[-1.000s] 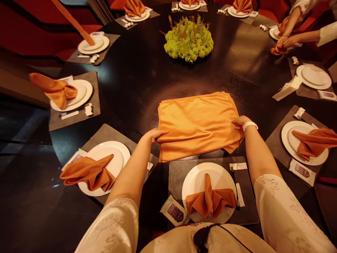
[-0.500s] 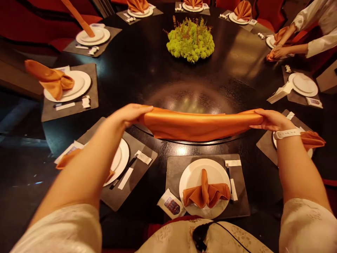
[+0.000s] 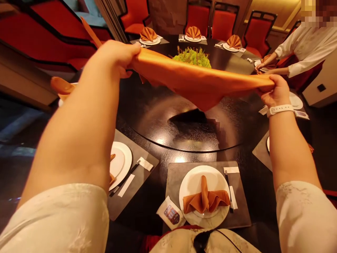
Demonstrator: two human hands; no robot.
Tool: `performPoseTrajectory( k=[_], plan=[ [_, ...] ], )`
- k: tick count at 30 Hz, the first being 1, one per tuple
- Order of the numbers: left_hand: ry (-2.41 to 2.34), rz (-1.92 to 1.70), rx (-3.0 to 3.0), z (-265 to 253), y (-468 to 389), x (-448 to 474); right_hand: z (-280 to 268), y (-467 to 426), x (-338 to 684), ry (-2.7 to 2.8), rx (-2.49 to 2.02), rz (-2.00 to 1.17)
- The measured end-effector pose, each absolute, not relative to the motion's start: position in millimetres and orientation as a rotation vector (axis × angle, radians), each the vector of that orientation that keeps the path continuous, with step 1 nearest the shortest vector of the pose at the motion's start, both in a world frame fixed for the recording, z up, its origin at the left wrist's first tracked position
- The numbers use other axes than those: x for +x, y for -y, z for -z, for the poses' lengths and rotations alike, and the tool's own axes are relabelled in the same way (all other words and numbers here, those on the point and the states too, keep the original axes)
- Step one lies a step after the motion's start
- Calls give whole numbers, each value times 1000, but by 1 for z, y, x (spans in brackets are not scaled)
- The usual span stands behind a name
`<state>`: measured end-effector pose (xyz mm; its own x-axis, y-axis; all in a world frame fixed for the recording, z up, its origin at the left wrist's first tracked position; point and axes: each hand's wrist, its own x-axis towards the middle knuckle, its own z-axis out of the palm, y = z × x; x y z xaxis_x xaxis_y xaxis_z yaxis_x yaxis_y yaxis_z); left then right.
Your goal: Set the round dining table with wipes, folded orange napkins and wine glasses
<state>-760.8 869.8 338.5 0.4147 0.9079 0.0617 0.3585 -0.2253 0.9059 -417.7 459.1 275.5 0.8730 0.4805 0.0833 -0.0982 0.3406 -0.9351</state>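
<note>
An orange cloth napkin (image 3: 184,75) is stretched in the air above the dark round table (image 3: 147,119), its middle drooping to a point. My left hand (image 3: 119,56) pinches its left end, and my right hand (image 3: 276,89), with a white wristband below it, grips the right end. Nearest to me, a white plate (image 3: 189,175) on a grey placemat bears a folded orange napkin (image 3: 205,200). Black chopsticks (image 3: 228,189) lie to its right, and a printed packet (image 3: 171,212) lies at its lower left.
A green plant centrepiece (image 3: 192,58) stands behind the raised napkin, partly covered by it. Several place settings with folded napkins ring the table. At the right, a co-worker in a pale top (image 3: 302,49) leans over another setting. Red chairs (image 3: 223,23) line the far side.
Both my hands have risen and moved away from me, lifting the napkin. It now hangs to a point where it was a folded band. The view has tilted up, showing more chairs.
</note>
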Motion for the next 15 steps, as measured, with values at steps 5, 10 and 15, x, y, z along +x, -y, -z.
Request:
performPoseTrajectory(
  k=[5,10,15],
  plan=[
    [-897,-598,1649,-263,-843,-789,-197,-444,-452,335,-1146,-351],
    [-1215,-434,1417,-113,-797,-832,-74,-414,-518,87,-1745,-476],
    [-1412,-350,1253,-28,-756,-862,-16,-408,-531,52,-1911,-500]
  ],
)
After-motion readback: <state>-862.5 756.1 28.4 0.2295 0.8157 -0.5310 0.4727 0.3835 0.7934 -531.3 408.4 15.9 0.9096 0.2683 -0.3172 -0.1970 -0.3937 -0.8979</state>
